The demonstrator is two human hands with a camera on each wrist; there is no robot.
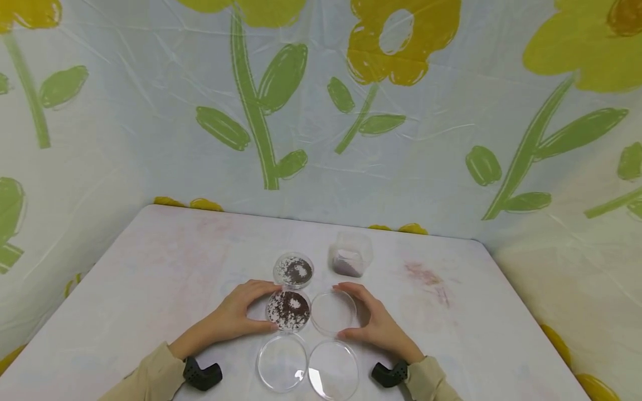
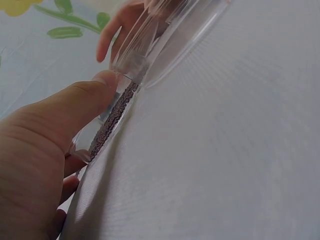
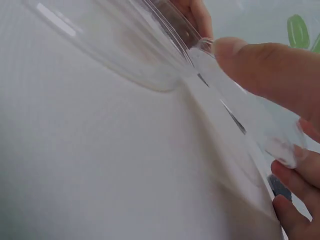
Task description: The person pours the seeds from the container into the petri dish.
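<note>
My left hand [image 1: 239,313] grips the sides of a clear petri dish [image 1: 288,310] that holds dark brown granules, thumb at the near edge and fingers at the far edge. In the left wrist view the granules [image 2: 112,122] show as a dark band through the dish's side wall. Just to the right, my right hand [image 1: 373,320] holds a clear petri dish part [image 1: 333,313] by its rim, between thumb and fingers; no granules show in it. Its transparent edge runs beneath my right thumb [image 3: 265,67] in the right wrist view. The two held pieces stand side by side, rims close together.
Behind the left dish stands another petri dish [image 1: 293,270] with dark granules. A clear tub [image 1: 351,256] of dark material stands at the back right. Nearer to me lie two round transparent pieces, one on the left [image 1: 282,363] and one on the right [image 1: 333,370].
</note>
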